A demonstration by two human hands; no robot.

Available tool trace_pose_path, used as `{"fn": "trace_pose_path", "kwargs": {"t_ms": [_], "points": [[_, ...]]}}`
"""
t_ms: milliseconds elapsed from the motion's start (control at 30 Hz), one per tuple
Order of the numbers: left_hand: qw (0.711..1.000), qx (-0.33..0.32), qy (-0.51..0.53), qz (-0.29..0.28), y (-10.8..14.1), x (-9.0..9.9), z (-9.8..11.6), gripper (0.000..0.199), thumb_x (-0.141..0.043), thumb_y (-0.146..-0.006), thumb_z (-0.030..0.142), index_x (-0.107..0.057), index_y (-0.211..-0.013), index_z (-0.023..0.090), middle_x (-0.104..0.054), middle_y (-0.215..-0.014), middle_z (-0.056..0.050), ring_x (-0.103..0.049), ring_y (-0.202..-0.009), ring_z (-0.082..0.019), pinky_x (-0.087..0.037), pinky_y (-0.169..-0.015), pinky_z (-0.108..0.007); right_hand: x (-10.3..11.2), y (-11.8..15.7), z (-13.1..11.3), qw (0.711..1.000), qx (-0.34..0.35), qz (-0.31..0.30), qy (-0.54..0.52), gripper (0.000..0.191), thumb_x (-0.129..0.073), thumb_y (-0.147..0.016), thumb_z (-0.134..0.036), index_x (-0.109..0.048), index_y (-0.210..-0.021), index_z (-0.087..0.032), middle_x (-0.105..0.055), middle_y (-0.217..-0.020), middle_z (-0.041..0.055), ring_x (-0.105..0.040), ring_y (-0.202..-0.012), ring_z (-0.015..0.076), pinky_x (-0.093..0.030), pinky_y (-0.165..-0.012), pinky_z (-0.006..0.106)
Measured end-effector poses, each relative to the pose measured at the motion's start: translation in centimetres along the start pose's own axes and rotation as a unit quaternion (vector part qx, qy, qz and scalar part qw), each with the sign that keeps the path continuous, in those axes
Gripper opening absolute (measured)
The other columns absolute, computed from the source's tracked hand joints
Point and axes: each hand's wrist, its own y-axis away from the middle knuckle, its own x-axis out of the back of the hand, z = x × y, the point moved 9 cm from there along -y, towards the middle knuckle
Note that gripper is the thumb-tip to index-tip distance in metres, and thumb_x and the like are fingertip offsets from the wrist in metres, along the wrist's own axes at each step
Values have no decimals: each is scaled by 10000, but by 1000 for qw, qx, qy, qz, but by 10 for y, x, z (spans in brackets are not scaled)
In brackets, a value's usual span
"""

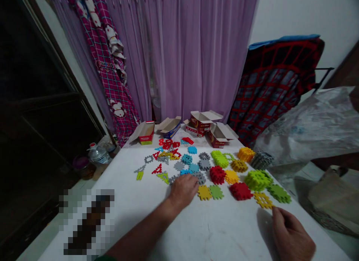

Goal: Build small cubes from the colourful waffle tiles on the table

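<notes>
My left hand (183, 189) rests at the middle of the pieces, fingers bent down and drawn together beside a grey notched piece (199, 177) and a blue one (185, 172). Its fingertips are hidden, so what they grip does not show. My right hand (293, 235) is curled at the lower right, thumb and finger pinching the corner of a yellow square notched building piece (263, 200) with an open centre. In front of the hands lie a yellow flat piece (204, 192), a green flat piece (216, 192) and a red stack (240, 191).
More stacks stand at the right, lime green (256, 180), dark red (217, 175) and orange (246, 154). Red triangular pieces (157, 169) lie scattered at the left. Opened cardboard boxes (171, 128) line the table's far edge before a purple curtain (193, 55).
</notes>
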Motion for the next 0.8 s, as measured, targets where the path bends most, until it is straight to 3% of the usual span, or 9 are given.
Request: {"fn": "trace_pose_path", "kwargs": {"t_ms": [133,200,267,367,533,667,800], "points": [[984,163,-11,77,32,25,-128,178,-550,-887,155,-683,-991,214,-716,-1018,-55,-645,-987,-210,-505,-901,-346,-9,27,-20,999,46,22,-17,422,-549,-705,-544,-719,-872,-196,-734,-844,90,-676,-787,280,-516,-740,363],[976,194,6,95,44,27,-165,200,-538,-880,142,-688,-994,207,-719,-1021,-57,-648,-991,-211,-502,-913,-354,-27,48,-40,992,120,-12,-39,432,-558,-729,-561,-723,-875,-189,-743,-839,81,-688,-776,257,-532,-752,330],[973,205,42,97,52,23,-182,193,-536,-878,153,-697,-974,203,-723,-998,-55,-657,-971,-203,-508,-901,-342,-49,70,-59,977,199,-57,-55,443,-568,-740,-582,-730,-845,-183,-749,-806,70,-697,-728,231,-546,-728,295],[967,216,95,94,55,15,-185,194,-529,-890,187,-702,-970,219,-724,-1005,-40,-660,-965,-178,-508,-903,-311,-75,94,-81,953,277,-103,-60,449,-572,-765,-595,-746,-815,-184,-753,-768,57,-699,-640,197,-556,-653,254],[965,236,96,58,42,17,-176,220,-519,-905,195,-707,-1010,239,-715,-1059,-27,-642,-1004,-168,-488,-923,-286,-96,115,-110,932,329,-132,-72,397,-574,-826,-547,-751,-820,-192,-765,-790,64,-715,-654,196,-570,-629,244],[986,159,57,0,11,22,-155,295,-593,-880,254,-678,-1162,269,-658,-1267,-30,-564,-1195,-216,-422,-1038,-344,-107,133,-129,923,345,-144,-90,352,-551,-861,-497,-737,-817,-202,-761,-779,53,-711,-642,180,-571,-641,245],[992,97,25,-81,-18,6,-138,504,-691,-815,335,-589,-1301,252,-572,-1401,-68,-482,-1310,-259,-353,-1109,-397,-115,144,-128,923,336,-164,-94,363,-540,-859,-507,-736,-799,-207,-755,-750,45,-709,-635,176,-560,-613,230]]}}
